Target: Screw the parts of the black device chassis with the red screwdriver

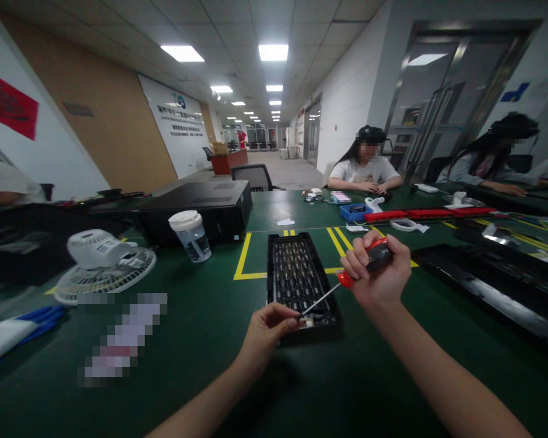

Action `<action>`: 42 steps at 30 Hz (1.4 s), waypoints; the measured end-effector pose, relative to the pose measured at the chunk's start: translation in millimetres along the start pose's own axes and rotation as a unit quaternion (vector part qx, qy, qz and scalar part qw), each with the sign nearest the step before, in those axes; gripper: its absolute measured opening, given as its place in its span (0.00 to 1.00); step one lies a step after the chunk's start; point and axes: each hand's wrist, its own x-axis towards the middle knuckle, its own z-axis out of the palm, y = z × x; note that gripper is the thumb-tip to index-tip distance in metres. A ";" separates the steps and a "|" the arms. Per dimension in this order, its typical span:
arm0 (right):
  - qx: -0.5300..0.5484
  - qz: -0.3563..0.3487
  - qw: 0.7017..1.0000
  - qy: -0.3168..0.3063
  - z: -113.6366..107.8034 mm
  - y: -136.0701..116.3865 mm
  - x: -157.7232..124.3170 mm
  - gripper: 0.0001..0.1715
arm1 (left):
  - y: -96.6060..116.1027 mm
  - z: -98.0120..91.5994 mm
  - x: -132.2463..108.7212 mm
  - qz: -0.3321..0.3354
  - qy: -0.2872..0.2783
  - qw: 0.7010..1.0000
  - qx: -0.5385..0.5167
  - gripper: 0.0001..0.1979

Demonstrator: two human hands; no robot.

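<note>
My right hand [383, 271] is wrapped round a red-and-black screwdriver [346, 279], its metal shaft slanting down to the left. The shaft's tip meets the fingertips of my left hand [271, 328], which are pinched together over the near end of a black tray-like case [270, 267]. Whatever small piece the left fingers may hold at the tip is too small to make out. Rows of dark rounded shapes fill most of the case, and small white and dark parts lie at its near end.
Left of the case stand a lidded clear cup [195, 240], a black box-shaped unit [201, 204] and a white fan [105, 264]. A long black panel [488, 292] lies at right. Farther back are a blue tray [355, 213], red strips [432, 213] and a seated person [365, 167].
</note>
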 end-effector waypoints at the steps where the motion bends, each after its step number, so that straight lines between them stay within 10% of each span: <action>1: 0.000 -0.004 1.000 0.002 0.3 0.2 -0.2 0.13 | -0.1 -0.2 0.0 0.005 0.004 1.000 0.006 0.09; 42: -0.029 -0.017 0.999 -0.043 5.9 -0.3 -8.9 0.13 | -2.1 -4.2 3.2 0.031 -0.013 0.998 0.056 0.05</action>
